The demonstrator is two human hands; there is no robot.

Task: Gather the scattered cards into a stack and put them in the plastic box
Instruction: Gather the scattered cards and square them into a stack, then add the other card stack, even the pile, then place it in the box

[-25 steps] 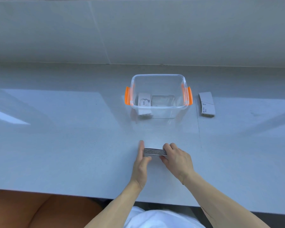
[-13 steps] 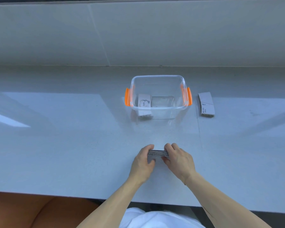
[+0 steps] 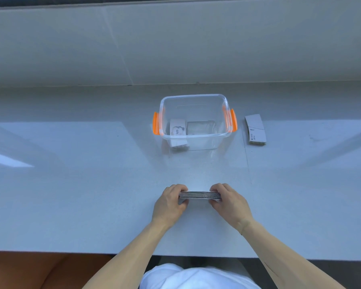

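A stack of white cards [image 3: 199, 195] stands on edge on the pale table, seen from its striped edge. My left hand [image 3: 171, 202] grips its left end and my right hand [image 3: 229, 200] grips its right end. Beyond them stands the clear plastic box [image 3: 196, 142] with orange handles, open at the top. Inside it at the left lies a small pile of white cards [image 3: 178, 132] with the word "love" on top. Another pile of curved white cards [image 3: 255, 130] lies on the table to the right of the box.
The pale table [image 3: 81, 195] runs to a wall ledge behind the box. Its near edge crosses the bottom of the view, with a white garment and an orange-brown surface below it.
My left hand has gone from flat against the stack's left end to curled around it. The stack now sits squared between both hands, which have drawn slightly toward me.
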